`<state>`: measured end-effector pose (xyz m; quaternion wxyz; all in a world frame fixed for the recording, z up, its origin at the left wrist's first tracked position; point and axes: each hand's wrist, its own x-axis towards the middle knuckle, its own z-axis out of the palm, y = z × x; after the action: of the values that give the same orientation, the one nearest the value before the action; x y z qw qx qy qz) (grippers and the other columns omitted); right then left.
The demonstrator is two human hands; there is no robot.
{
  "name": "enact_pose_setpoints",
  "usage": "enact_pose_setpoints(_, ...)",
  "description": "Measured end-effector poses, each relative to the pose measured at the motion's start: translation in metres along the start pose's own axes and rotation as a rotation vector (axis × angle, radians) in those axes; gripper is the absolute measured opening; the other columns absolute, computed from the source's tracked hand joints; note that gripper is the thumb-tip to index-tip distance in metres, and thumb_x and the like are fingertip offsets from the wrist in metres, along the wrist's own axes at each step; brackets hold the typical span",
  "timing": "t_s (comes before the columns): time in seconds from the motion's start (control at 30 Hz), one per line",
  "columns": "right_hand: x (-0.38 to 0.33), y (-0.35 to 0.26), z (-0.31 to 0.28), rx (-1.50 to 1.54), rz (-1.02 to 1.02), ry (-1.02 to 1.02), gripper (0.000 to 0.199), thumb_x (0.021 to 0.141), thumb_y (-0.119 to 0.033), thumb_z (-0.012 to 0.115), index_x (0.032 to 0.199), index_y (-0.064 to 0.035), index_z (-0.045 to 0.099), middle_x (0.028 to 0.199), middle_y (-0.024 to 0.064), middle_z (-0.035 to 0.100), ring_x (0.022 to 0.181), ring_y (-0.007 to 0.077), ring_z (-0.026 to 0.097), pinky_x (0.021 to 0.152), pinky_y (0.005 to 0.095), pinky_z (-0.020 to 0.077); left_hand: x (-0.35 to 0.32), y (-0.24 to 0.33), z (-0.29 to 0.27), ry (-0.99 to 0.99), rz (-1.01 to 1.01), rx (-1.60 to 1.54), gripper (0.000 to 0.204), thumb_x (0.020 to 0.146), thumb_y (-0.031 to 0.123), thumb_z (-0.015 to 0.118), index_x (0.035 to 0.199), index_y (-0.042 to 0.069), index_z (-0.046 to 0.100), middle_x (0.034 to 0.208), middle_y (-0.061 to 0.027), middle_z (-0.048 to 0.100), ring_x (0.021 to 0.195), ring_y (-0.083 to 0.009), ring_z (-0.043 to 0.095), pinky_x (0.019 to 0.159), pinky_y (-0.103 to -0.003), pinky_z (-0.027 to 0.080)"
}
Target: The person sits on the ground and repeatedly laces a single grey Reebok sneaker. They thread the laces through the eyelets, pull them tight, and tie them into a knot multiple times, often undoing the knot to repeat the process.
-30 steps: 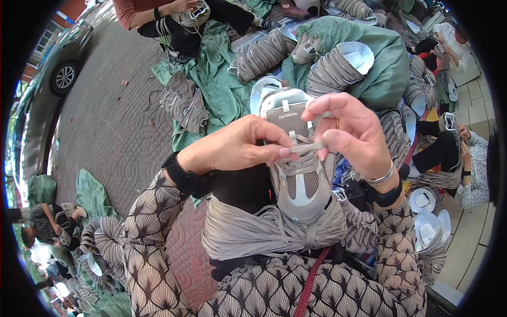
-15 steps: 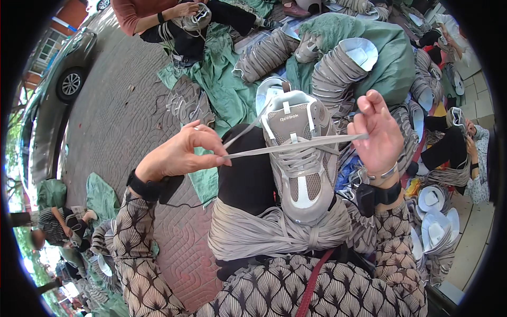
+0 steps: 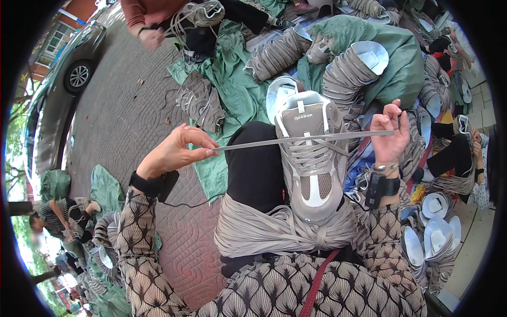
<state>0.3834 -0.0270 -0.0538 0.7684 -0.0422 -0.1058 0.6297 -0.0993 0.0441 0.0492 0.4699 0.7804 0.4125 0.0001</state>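
A grey-beige sneaker upper (image 3: 311,185) lies across my lap, toe toward me, with laces crossed over its front. Above it a flat grey shoelace (image 3: 259,143) is pulled taut from side to side. My left hand (image 3: 174,152) pinches the lace's left end between thumb and fingertips. On the other side, my right hand (image 3: 390,138) holds the lace in its curled fingers, palm toward me. A thick tied bundle of grey laces (image 3: 259,227) rests on my thighs under the upper's toe.
Stacked uppers (image 3: 348,71) and a green sack (image 3: 398,63) lie ahead. More uppers (image 3: 200,103) sit on the paving at left, near a green sheet (image 3: 232,79). A parked car (image 3: 63,100) stands far left. Co-workers sit ahead, right and left; one's hand (image 3: 152,38) shows.
The second strand running from my left hand toward the upper no longer shows; one taut strand remains. The view has shifted slightly. The co-worker's hand ahead has moved left, away from their upper.
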Motion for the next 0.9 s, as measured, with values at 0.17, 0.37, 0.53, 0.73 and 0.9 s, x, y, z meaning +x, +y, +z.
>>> enact_pose_setpoints(0.17,0.0,-0.026,0.001,-0.517,0.094,0.281,0.031,0.102,-0.023,0.053,0.122,-0.0015,0.061,0.103,0.006,0.067,0.065,0.0125,0.059,0.078,0.0335,0.0503,0.015,0.044,0.028,-0.042,0.14,-0.316,0.017,0.094,0.015,0.068,0.099,0.0,0.075,0.091,-0.0052,0.073,0.091,-0.0117,0.067,0.084,-0.028,0.052)
enact_pose_setpoints(0.37,-0.039,0.041,0.097,-1.68,0.036,-0.253,0.014,0.089,-0.002,0.063,0.103,0.0023,0.064,0.108,0.0074,0.064,0.102,0.0133,0.06,0.083,0.0283,0.05,0.062,0.108,0.087,0.046,0.506,-0.123,0.017,0.093,0.015,0.068,0.09,-0.002,0.069,0.064,-0.0077,0.065,0.055,-0.018,0.066,0.054,-0.03,0.052)
enact_pose_setpoints(0.53,-0.04,0.074,0.128,-1.127,0.764,-0.208,0.014,0.094,-0.009,0.066,0.103,0.0014,0.065,0.101,0.0021,0.065,0.089,0.0057,0.06,0.079,0.0219,0.0485,0.069,0.115,0.097,0.254,0.595,0.159,0.02,0.086,0.02,0.074,0.08,0.003,0.065,0.062,-0.0121,0.06,0.055,-0.0299,0.061,0.051,-0.037,0.046)
enact_pose_setpoints(0.73,-0.028,0.079,0.11,-1.299,0.764,-0.203,0.011,0.093,-0.011,0.067,0.094,-0.0001,0.067,0.083,-0.0015,0.066,0.076,0.0049,0.059,0.067,0.0219,0.0471,0.074,0.091,0.093,0.244,0.587,-0.007,0.017,0.084,0.021,0.075,0.085,0.006,0.066,0.078,-0.0071,0.066,0.076,-0.025,0.065,0.072,-0.037,0.048)
enact_pose_setpoints(0.9,-0.019,0.098,0.109,-2.054,-0.124,-0.519,0.007,0.084,-0.009,0.07,0.089,-0.0061,0.067,0.078,0.0112,0.063,0.065,0.0287,0.062,0.061,0.0331,0.0497,0.093,0.072,0.095,0.646,0.476,0.343,0.012,0.081,0.016,0.074,0.088,0.012,0.065,0.087,-0.0013,0.065,0.097,-0.0237,0.06,0.105,-0.046,0.033)
